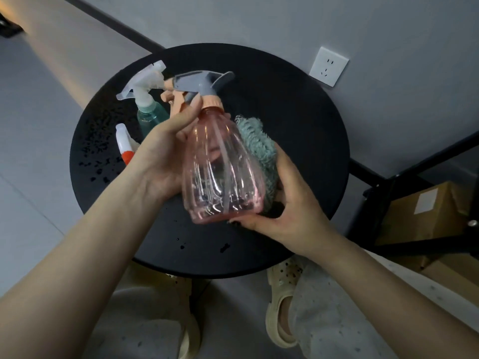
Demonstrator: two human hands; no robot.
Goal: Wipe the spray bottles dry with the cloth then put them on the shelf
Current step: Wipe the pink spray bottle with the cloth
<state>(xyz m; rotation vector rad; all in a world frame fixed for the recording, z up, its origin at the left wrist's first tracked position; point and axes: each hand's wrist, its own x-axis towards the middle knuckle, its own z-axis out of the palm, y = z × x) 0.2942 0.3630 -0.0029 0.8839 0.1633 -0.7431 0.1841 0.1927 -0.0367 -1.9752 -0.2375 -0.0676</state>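
The left hand (166, 154) grips the translucent pink plastic spray bottle (223, 172) by its neck and side, holding it above the round black table (298, 112) so that, it seems, every face can be reached. The right hand (282, 211) closes around the fluffy grey-green cloth (256, 143), pressing it against the bottle's far right side and base to dry it. A teal bottle with a clear trigger (147, 110) and a white-and-orange sprayer (125, 146) wait at the far left among water droplets. No readable label or writing shows.
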